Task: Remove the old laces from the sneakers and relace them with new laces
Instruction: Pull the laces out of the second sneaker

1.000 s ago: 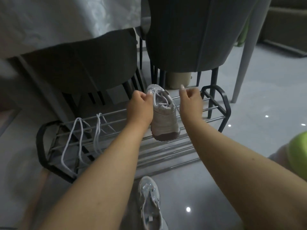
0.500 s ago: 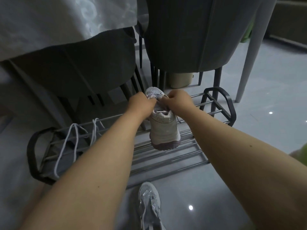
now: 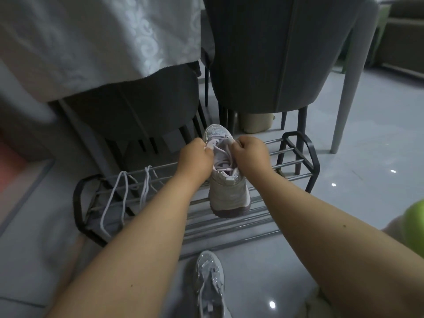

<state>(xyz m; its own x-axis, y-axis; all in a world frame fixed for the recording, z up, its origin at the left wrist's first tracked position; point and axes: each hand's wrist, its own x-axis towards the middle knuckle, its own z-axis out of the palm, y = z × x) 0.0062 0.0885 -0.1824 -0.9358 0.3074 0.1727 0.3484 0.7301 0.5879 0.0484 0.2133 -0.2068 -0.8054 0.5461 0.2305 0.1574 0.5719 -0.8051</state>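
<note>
Closing in again after drawing apart: left hand (image 3: 196, 158) and right hand (image 3: 250, 154) pinching lace (image 3: 220, 154) on sneaker (image 3: 228, 187) atop rack (image 3: 296, 154), likely threading another eyelet.

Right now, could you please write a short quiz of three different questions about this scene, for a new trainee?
1. True or false: the sneaker on the rack stands with its heel toward the camera.
2. Multiple choice: where do the loose laces lie? A) on the floor; B) draped over the left side of the shoe rack; C) on the chair seat.
3. Fill in: the second sneaker lies on the ____, nearer the camera than the rack.

Key
1. True. The left hand and right hand work at its lacing.
2. B
3. floor
</note>
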